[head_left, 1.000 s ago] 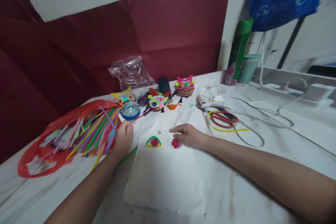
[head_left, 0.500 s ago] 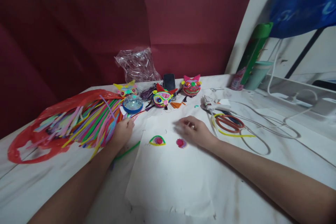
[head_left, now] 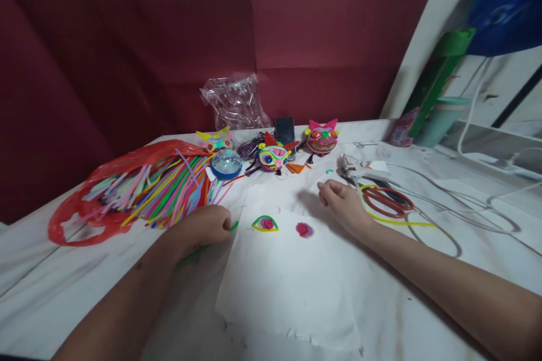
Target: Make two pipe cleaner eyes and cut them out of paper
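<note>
My left hand (head_left: pixel 214 224) lies curled over a green pipe cleaner (head_left: pixel 234 227) left of the white paper sheet (head_left: pixel 279 287); the fingertips are hidden beneath it. With its fingers folded in, my right hand (head_left: pixel 344 202) hovers near the sheet's upper right, and nothing shows in it. On the sheet is an eye shape (head_left: pixel 266 224) with a green and yellow outline around a pink and purple middle. Beside it sits a pink and purple coil (head_left: pixel 304 230) with no such outline.
Many coloured pipe cleaners (head_left: pixel 169 194) spill from a red plastic bag (head_left: pixel 63 231). Behind the sheet stand a clear blue-rimmed dome (head_left: pixel 226 164), colourful animal heads (head_left: pixel 322 140), a phone (head_left: pixel 285 130) and clear plastic wrap (head_left: pixel 237 101). Cables (head_left: pixel 449 197) and a red coil (head_left: pixel 388 203) lie right.
My left hand has come down and nearer from the pipe cleaner bundle onto the green one. My right hand has drawn back to the right, its fingers curling in. The view has shifted left.
</note>
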